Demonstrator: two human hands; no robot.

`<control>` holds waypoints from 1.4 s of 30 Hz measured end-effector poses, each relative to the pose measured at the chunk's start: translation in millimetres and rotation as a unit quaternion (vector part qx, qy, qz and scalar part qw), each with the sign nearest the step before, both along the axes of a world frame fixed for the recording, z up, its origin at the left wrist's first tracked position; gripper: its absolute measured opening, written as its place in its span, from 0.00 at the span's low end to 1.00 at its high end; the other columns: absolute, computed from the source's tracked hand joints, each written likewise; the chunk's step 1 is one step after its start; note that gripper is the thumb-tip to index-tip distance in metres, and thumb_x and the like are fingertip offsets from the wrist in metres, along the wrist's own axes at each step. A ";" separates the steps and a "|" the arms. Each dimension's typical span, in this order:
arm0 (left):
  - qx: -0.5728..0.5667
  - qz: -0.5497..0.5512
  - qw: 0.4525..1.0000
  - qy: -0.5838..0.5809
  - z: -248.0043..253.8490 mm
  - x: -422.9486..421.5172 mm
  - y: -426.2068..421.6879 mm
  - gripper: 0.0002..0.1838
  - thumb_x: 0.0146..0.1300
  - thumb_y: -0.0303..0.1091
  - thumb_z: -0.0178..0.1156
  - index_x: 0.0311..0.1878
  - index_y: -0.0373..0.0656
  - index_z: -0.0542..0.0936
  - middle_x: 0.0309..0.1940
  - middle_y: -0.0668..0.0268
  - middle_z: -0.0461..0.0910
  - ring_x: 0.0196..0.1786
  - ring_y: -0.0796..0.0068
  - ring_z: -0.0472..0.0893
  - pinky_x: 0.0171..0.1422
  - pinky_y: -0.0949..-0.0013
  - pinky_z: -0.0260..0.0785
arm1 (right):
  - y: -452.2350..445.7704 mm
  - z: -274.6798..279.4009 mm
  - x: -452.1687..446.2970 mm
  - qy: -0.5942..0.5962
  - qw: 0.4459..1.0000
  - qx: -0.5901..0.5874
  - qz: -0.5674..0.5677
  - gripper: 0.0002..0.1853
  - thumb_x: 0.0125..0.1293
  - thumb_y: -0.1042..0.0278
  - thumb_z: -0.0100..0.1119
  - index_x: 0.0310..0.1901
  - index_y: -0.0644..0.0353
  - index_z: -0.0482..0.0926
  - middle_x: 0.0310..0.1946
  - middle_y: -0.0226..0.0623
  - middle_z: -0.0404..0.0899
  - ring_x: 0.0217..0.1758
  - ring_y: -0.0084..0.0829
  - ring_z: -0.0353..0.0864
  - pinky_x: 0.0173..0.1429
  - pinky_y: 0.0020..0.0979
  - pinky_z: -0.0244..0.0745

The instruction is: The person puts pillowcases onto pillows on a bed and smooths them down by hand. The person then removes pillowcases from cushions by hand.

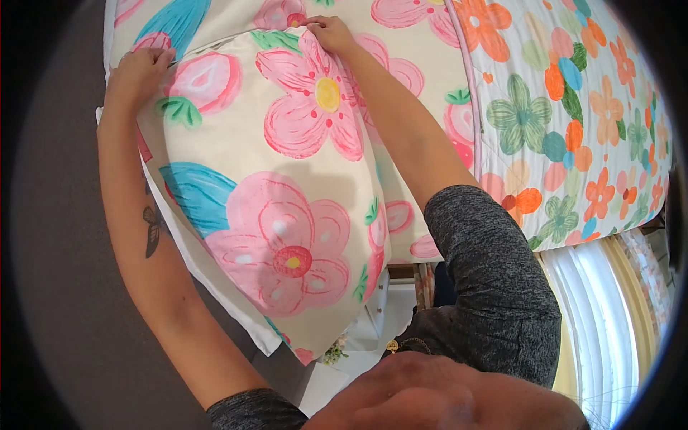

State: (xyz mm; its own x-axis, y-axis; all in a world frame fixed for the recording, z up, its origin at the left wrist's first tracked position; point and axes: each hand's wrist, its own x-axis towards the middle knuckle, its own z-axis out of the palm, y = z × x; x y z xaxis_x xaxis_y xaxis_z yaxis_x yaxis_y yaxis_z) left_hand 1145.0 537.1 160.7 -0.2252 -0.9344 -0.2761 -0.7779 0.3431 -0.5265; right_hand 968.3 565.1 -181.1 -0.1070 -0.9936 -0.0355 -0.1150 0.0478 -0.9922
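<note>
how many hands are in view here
2: the left hand near the upper left corner of the floral fabric, the right hand at its top edge. No others show.

2 arms in frame, both raised forward. Bare left arm (168, 287) with 1 dark butterfly-shaped forearm tattoo (151, 233): runs from bottom centre-left to upper left, elbow slightly bent. Left hand (143, 68) at upper left, back of hand up, fingers curled in, wrist bent toward frame centre. Bare right forearm (401, 118): slants from right of centre to top centre. Right hand (330, 34) at top centre, fingers bent, pointing frame-left. Hands well apart.
</note>
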 end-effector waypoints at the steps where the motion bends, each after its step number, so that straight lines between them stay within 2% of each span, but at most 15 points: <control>1: 0.028 0.018 0.998 0.062 1.1 -1.1 2.7 0.15 0.56 0.46 0.52 0.37 0.47 0.82 0.33 0.62 0.81 0.44 0.61 0.77 0.49 0.59 0.67 | 1.2 1.8 0.2 0.000 1.000 0.000 0.000 0.13 0.53 0.60 0.56 0.39 0.54 0.81 0.28 0.43 0.79 0.34 0.40 0.79 0.42 0.35 0.73; 6: 0.069 0.000 0.995 0.078 -5.9 4.3 6.4 0.16 0.57 0.46 0.51 0.41 0.49 0.81 0.37 0.62 0.80 0.47 0.61 0.76 0.52 0.57 0.65 | 2.1 13.3 8.8 -0.067 0.992 -0.056 -0.092 0.15 0.54 0.64 0.51 0.44 0.46 0.79 0.41 0.38 0.77 0.43 0.42 0.76 0.47 0.39 0.71; 7: 0.007 -0.095 0.994 0.051 -10.2 2.3 9.4 0.15 0.57 0.44 0.51 0.42 0.50 0.80 0.39 0.64 0.79 0.49 0.62 0.75 0.52 0.56 0.64 | -0.1 11.1 12.1 -0.069 0.992 -0.055 -0.091 0.15 0.54 0.64 0.51 0.44 0.46 0.79 0.41 0.38 0.77 0.43 0.42 0.76 0.47 0.39 0.71; 10: -0.020 -0.197 0.980 0.031 -19.4 -23.5 16.7 0.15 0.58 0.41 0.51 0.47 0.53 0.78 0.45 0.65 0.77 0.51 0.63 0.73 0.53 0.56 0.64 | -2.2 19.3 14.9 -0.028 0.974 -0.203 -0.097 0.12 0.53 0.65 0.57 0.39 0.61 0.79 0.31 0.47 0.76 0.36 0.42 0.75 0.42 0.38 0.69; 12: 0.015 -0.204 0.978 0.040 -29.8 -38.3 19.9 0.15 0.59 0.39 0.51 0.49 0.53 0.77 0.49 0.66 0.75 0.52 0.63 0.72 0.54 0.57 0.64 | 8.7 43.7 12.5 0.133 0.989 -0.024 -0.057 0.17 0.54 0.66 0.47 0.43 0.37 0.79 0.43 0.31 0.76 0.49 0.38 0.72 0.51 0.46 0.65; 19: 0.140 0.035 0.990 -0.005 -71.8 -37.2 -4.8 0.17 0.61 0.42 0.44 0.44 0.47 0.79 0.39 0.58 0.79 0.43 0.58 0.77 0.49 0.55 0.66 | -6.6 7.7 23.7 0.310 0.948 -0.024 0.075 0.18 0.54 0.61 0.44 0.44 0.31 0.79 0.45 0.20 0.76 0.53 0.33 0.68 0.54 0.51 0.57; 22: 0.104 -0.001 0.986 0.128 -63.0 -38.7 -5.6 0.18 0.62 0.44 0.44 0.44 0.44 0.78 0.38 0.57 0.79 0.41 0.56 0.78 0.47 0.57 0.67 | -8.2 4.6 15.6 0.309 0.947 0.000 0.084 0.18 0.55 0.61 0.41 0.43 0.34 0.80 0.43 0.22 0.78 0.49 0.33 0.72 0.53 0.47 0.61; 24: 0.103 0.017 0.972 0.213 -40.2 -41.4 -1.4 0.18 0.62 0.43 0.46 0.44 0.42 0.78 0.39 0.57 0.79 0.43 0.59 0.78 0.49 0.65 0.66 | -11.0 -1.0 5.0 0.037 0.997 0.010 0.061 0.17 0.55 0.63 0.43 0.41 0.42 0.81 0.37 0.29 0.80 0.42 0.35 0.76 0.51 0.38 0.67; 25: 0.065 0.003 0.972 0.227 -30.3 -32.2 -3.5 0.19 0.61 0.46 0.47 0.44 0.43 0.78 0.38 0.56 0.79 0.42 0.56 0.77 0.47 0.63 0.66 | -11.5 -4.7 0.4 0.037 0.997 0.010 0.060 0.17 0.55 0.63 0.43 0.41 0.42 0.81 0.37 0.29 0.80 0.42 0.35 0.76 0.51 0.38 0.67; 27: 0.011 0.036 0.982 0.187 -2.0 -20.1 2.9 0.21 0.59 0.49 0.49 0.44 0.42 0.77 0.37 0.56 0.79 0.41 0.55 0.77 0.46 0.61 0.67 | -9.7 -11.5 -8.2 -0.211 0.972 0.094 0.042 0.15 0.52 0.65 0.49 0.40 0.50 0.81 0.32 0.37 0.80 0.37 0.38 0.77 0.48 0.31 0.70; 31: -0.003 0.130 0.984 0.125 28.7 10.3 26.2 0.25 0.56 0.53 0.52 0.44 0.40 0.77 0.36 0.56 0.80 0.42 0.57 0.78 0.47 0.63 0.67 | -0.9 -3.2 -20.7 -0.112 0.990 0.036 0.083 0.15 0.49 0.66 0.56 0.40 0.53 0.81 0.30 0.41 0.79 0.38 0.39 0.76 0.47 0.33 0.70; 33: 0.035 0.185 0.971 0.147 29.2 19.6 34.5 0.27 0.56 0.55 0.52 0.43 0.38 0.78 0.37 0.56 0.80 0.43 0.59 0.78 0.47 0.64 0.67 | 0.4 -4.4 -17.7 0.071 0.990 -0.096 0.078 0.14 0.50 0.64 0.58 0.40 0.54 0.81 0.30 0.41 0.78 0.38 0.40 0.76 0.47 0.34 0.70; 37: 0.045 0.194 0.970 0.142 25.6 33.0 28.2 0.25 0.56 0.54 0.52 0.44 0.42 0.78 0.39 0.59 0.80 0.44 0.59 0.78 0.47 0.63 0.67 | -1.3 -5.9 -6.7 0.099 0.989 -0.101 0.049 0.14 0.50 0.61 0.58 0.40 0.54 0.81 0.32 0.41 0.77 0.38 0.41 0.76 0.47 0.35 0.70; 40: -0.139 0.163 0.966 0.142 25.2 26.6 37.3 0.23 0.57 0.55 0.51 0.44 0.46 0.78 0.40 0.63 0.80 0.45 0.59 0.77 0.47 0.62 0.67 | 2.5 3.3 7.0 0.144 0.986 -0.078 0.002 0.14 0.53 0.61 0.58 0.40 0.56 0.80 0.34 0.40 0.77 0.38 0.39 0.76 0.46 0.33 0.71; 42: -0.212 0.168 0.949 0.163 26.2 22.3 44.7 0.22 0.58 0.55 0.49 0.44 0.50 0.78 0.40 0.64 0.80 0.46 0.59 0.77 0.48 0.61 0.68 | 8.0 12.7 14.4 0.077 0.991 -0.059 -0.095 0.12 0.52 0.65 0.57 0.36 0.61 0.80 0.31 0.53 0.75 0.36 0.49 0.74 0.43 0.42 0.69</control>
State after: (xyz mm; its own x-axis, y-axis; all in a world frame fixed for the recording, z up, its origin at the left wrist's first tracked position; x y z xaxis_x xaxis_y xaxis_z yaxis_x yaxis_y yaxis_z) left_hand 1167.3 581.8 186.9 0.0961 -0.9800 0.1744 -0.9512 -0.1420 -0.2738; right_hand 982.7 573.1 -168.4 -0.2873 -0.9514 0.1106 -0.2663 -0.0316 -0.9634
